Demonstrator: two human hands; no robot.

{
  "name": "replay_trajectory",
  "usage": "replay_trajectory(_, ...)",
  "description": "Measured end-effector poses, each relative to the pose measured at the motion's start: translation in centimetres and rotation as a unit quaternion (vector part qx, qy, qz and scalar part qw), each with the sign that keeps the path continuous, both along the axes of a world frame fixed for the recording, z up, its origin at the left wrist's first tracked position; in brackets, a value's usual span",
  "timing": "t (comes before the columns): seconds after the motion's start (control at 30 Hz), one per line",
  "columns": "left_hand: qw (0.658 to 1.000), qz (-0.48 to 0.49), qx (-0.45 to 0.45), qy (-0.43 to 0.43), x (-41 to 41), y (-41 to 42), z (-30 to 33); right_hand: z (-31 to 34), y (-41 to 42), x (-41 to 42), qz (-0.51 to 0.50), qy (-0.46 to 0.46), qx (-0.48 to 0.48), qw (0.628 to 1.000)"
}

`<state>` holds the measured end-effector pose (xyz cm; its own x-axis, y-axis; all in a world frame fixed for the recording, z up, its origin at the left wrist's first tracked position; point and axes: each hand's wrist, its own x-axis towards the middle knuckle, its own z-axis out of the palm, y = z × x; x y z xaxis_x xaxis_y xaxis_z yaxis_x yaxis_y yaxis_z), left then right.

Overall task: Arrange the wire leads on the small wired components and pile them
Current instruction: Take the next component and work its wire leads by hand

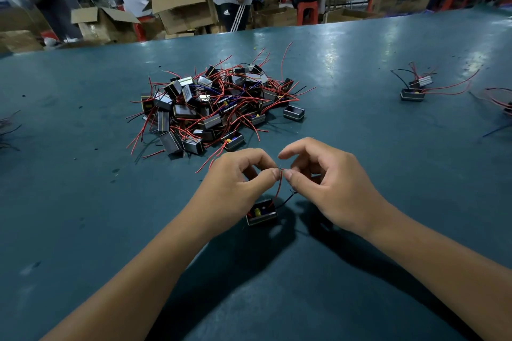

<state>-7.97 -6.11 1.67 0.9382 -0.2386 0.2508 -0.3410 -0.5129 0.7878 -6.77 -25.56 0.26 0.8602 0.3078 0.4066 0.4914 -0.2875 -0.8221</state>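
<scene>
Fingers [274, 174] of both hands pinch red lead [279, 184] above boxed component [261, 214].

Both hands meet over the green table [83, 202]. The left hand [235, 177] and the right hand [327, 183] each pinch the top of a red wire lead [279, 185] between thumb and forefinger. The lead goes down to a small boxed component [261, 214] that stands on the table under the hands; a black lead [286, 199] also leaves it. Behind lies a big pile of components [216, 108] with tangled red wires. Two more components [415, 88] lie far at the right.
</scene>
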Motion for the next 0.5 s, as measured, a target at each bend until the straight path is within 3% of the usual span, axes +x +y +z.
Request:
replay_trajectory(0.37,0.999,-0.02,0.024,0.01,0.22,-0.33,-0.39,0.36,-0.13,0.07,-0.043,0.019,-0.036,0.998)
replay_trajectory(0.5,0.992,0.006,0.124,-0.025,0.25,0.25,-0.21,0.5,-0.38,0.24,-0.032,0.022,-0.065,0.997)
